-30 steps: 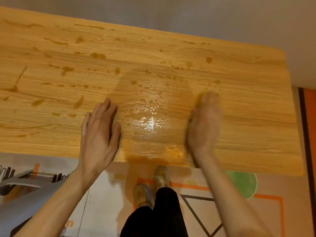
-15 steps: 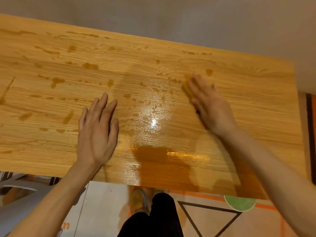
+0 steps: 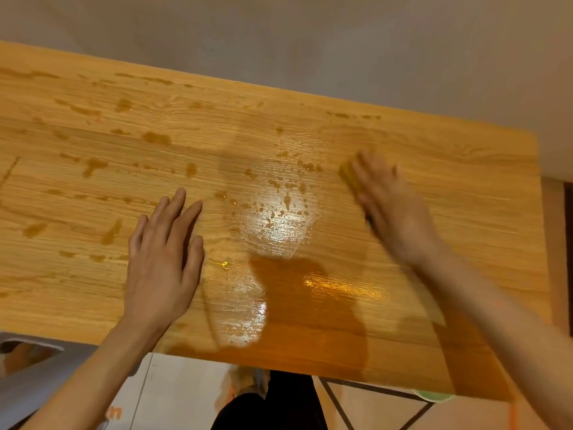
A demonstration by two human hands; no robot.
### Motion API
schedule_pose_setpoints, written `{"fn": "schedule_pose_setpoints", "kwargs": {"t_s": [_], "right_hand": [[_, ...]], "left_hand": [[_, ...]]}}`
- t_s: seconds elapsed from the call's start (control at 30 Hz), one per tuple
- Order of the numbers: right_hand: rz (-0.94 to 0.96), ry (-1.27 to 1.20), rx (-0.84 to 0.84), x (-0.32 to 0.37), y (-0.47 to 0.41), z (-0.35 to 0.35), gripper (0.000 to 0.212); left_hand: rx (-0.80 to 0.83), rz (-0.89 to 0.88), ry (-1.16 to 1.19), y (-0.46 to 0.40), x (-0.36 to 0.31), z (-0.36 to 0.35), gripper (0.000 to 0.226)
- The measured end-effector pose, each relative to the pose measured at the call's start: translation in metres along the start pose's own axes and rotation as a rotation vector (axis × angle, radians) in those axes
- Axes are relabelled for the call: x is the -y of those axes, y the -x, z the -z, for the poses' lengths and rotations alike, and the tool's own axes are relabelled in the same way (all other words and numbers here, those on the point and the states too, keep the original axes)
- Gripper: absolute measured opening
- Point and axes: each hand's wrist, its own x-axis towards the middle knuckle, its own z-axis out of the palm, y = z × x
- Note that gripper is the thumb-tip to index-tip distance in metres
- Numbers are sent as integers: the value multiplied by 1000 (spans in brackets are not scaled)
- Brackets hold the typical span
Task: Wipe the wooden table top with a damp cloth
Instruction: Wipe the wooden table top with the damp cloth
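The left hand [image 3: 161, 262] lies flat and open on the wet tabletop [image 3: 93, 290] as a brace, holding nothing, while the blurred right hand [image 3: 390, 206] presses straight-fingered on the yellow cloth [image 3: 348, 175] near the far right edge — weight for wiping.

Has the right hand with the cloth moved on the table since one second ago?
Yes. The right hand with the cloth went away from the table's near edge, toward its far right corner.

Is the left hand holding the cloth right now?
No, the left hand lies flat with straight fingers on the bare table top, while the yellow cloth sits under the right hand.
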Motion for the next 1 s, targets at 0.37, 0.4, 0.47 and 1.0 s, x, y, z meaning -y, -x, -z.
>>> {"fn": "schedule_pose_setpoints", "kwargs": {"t_s": [0.37, 0.4, 0.47, 1.0], "right_hand": [[192, -55, 29, 70, 89, -32, 65], [226, -22, 56, 62, 76, -27, 68], [175, 44, 67, 47, 22, -19, 64], [161, -2, 7, 81, -41, -34, 50]], "left_hand": [[8, 3, -21, 2, -2, 0, 51], [10, 3, -22, 1, -2, 0, 51], [13, 4, -24, -1, -2, 1, 51], [17, 5, -41, 0, 0, -1, 50]]}}
